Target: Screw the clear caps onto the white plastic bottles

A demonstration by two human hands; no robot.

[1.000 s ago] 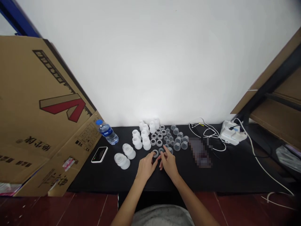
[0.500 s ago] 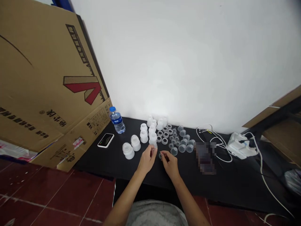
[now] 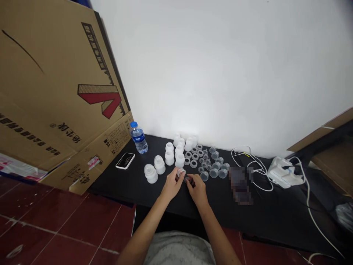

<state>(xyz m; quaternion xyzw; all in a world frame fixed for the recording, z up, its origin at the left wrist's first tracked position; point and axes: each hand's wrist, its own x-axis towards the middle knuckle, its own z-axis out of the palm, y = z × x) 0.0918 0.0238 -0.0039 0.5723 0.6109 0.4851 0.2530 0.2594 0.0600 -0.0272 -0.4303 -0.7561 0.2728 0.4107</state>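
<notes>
My left hand (image 3: 171, 186) is closed on a clear plastic ring (image 3: 181, 171), held tilted above the black table. Close beside it, my right hand (image 3: 198, 188) pinches a small translucent disc-like piece (image 3: 187, 179), mostly covered by the fingers. The two pieces are very near each other; I cannot tell whether they touch. Just beyond my hands stand white bottle-shaped parts (image 3: 179, 161) in rows. Translucent rings (image 3: 194, 163), small clear round pieces (image 3: 201, 169) and clear domed cups (image 3: 214, 173) lie grouped to the right of them.
Two white assembled parts (image 3: 151, 174) stand at the left, near a phone (image 3: 125, 161) and a water bottle (image 3: 139, 138). Right of the cups are a pixelated dark object (image 3: 241, 186), white cables (image 3: 257, 169) and a white plug-like device (image 3: 285, 172). A large carton (image 3: 55, 84) leans at the left.
My hands have come closer together. The ring in my left hand has turned to show its opening, and the small piece in my right hand is now near it. The view has shifted slightly.
</notes>
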